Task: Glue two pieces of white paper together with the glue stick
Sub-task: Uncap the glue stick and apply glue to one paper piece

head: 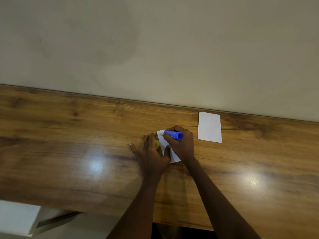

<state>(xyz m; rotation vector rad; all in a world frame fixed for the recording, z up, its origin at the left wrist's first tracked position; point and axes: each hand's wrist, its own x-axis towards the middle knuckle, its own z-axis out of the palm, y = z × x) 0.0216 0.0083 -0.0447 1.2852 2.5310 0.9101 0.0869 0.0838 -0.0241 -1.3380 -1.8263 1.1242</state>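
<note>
My right hand [181, 144] grips a blue glue stick [174, 134], tilted with its tip down on a small white paper [164, 144] lying on the wooden table [86, 135]. My left hand [151, 152] rests flat on the table, its thumb pressing that paper down. A small yellow thing [157, 144], perhaps the cap, shows under the left palm. The two hands hide much of this paper. A second white paper [209, 127] lies flat to the right, near the wall, apart from both hands.
A beige wall [155, 49] runs along the table's far edge. At the lower left, past the table's near edge, a white surface [15, 218] shows. Two bright light reflections sit on the tabletop.
</note>
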